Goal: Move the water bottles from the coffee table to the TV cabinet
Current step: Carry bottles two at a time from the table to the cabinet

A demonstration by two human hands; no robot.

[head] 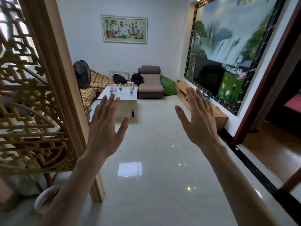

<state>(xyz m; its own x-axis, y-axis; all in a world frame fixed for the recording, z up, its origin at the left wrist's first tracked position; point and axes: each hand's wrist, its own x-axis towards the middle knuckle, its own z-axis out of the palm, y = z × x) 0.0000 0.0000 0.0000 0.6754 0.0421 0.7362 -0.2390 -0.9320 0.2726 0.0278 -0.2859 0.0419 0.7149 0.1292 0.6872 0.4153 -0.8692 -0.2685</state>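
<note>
So, both hands are up in front of the camera: the left hand (104,131) and the right hand (197,121) each spread flat, fingers straight, neither grip holding anything. Far across the glossy pale tiled floor (154,160), the clear plastic water bottles (120,88) stand upright on the low white coffee counter (127,97). Well apart to the right, the long light-wood TV cabinet (219,117) runs under the black television (206,75).

glossy tiled floor (154,152), waterfall mural (236,38)
</note>
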